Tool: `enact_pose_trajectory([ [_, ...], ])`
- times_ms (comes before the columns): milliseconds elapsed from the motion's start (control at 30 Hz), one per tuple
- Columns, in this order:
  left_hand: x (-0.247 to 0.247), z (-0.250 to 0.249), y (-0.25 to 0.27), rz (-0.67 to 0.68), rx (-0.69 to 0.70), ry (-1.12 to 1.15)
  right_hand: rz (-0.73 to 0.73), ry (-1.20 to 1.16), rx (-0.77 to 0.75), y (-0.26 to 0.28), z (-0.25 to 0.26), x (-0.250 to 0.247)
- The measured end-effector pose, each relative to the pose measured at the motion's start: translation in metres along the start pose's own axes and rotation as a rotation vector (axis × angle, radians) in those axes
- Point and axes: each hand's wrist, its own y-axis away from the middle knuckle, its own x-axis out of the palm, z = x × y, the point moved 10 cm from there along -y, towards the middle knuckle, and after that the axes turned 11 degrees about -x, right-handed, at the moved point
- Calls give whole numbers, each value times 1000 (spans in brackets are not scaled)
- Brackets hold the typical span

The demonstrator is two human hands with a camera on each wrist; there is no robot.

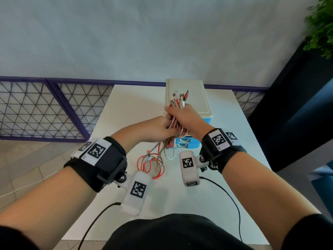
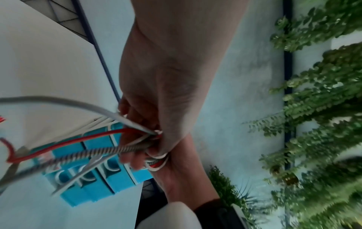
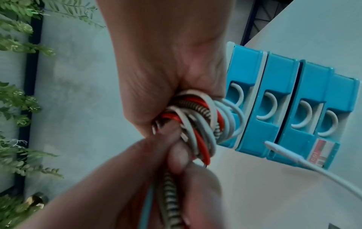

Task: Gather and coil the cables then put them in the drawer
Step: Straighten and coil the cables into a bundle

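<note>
A bundle of red, white and braided cables is held above the white table. My right hand grips the bundle in a fist, with the plug ends sticking up out of it. My left hand grips the same cables just below, and loose red and braided loops hang down from it. In the right wrist view the coiled strands wrap round the fingers. A small drawer unit with a cream top and blue drawers stands behind the hands; all its drawers are closed.
A white cable end lies on the table before the drawers. A purple-framed mesh fence runs behind the table, a dark panel and a green plant stand at the right. Black wrist-camera leads trail toward my body.
</note>
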Motion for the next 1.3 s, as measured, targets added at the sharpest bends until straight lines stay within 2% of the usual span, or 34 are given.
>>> enact_pose_trajectory([
  [133, 2, 9, 0, 93, -60, -119, -29, -42, -19, 1, 1, 3],
  [267, -1, 9, 5, 77, -79, -190, -63, -32, -25, 3, 0, 5],
  [400, -1, 10, 7, 16, -43, -35, -127, -64, -44, 1, 5, -4],
  [633, -4, 8, 11, -9, 70, 423, -256, -407, -37, -3, 5, -11],
  [700, -1, 9, 11, 32, 59, 447, -299, -454, -28, -3, 1, -12],
  [833, 15, 13, 17, 46, 33, 282, -376, -630, 12, -8, -4, -21],
  [1133, 17, 8, 20, 71, 132, 482, -329, -926, 94, -8, -4, -18],
  [1300, 25, 7, 16, 228, 98, 733, -285, -980, 103, -9, -2, -19],
])
